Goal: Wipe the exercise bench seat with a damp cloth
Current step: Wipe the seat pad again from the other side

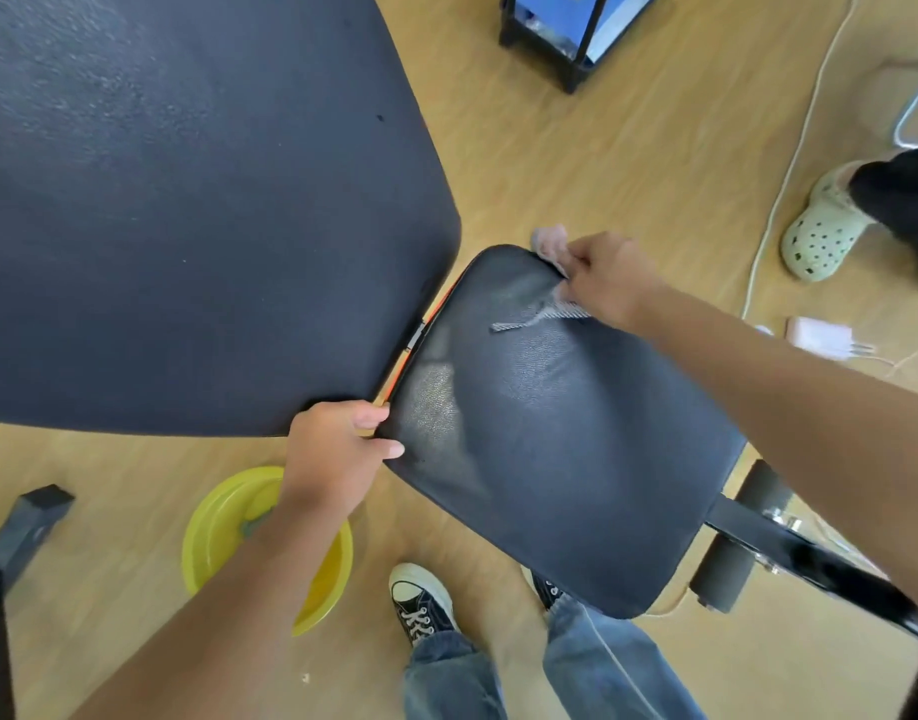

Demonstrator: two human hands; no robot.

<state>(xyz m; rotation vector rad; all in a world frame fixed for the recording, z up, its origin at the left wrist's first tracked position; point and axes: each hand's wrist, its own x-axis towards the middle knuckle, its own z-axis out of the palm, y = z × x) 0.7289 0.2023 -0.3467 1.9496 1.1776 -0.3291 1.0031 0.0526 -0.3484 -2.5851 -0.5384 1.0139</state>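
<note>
Right hand (610, 283) at the far corner of the seat (566, 449), fingers clenched on the cloth (550, 244). Cloth is bunched in the grip: pale pink part sticks out past the seat's far edge, a striped grey strip (534, 319) trails from under the hand and lies flat on the seat. Left hand (337, 449) at the seat's near-left corner, fingers curled around the edge, thumb on top, gripping the seat. Wet sheen on the seat along its left side and near the cloth; rest looks matte. Backrest (186, 210) sits left of the seat, narrow gap with an orange strip (402, 366) between them. Yellow basin (223, 517) on the floor (576, 163) under the left forearm, just beside the seat. Wearer's sneakers (420, 600) and jeans (498, 672) below the seat's near edge. Foam roller (722, 569) and black frame (810, 558) at the seat's right end. Another person's green clog (820, 231) far right, white cable (789, 163) and charger (820, 337) on the floor nearby.
</note>
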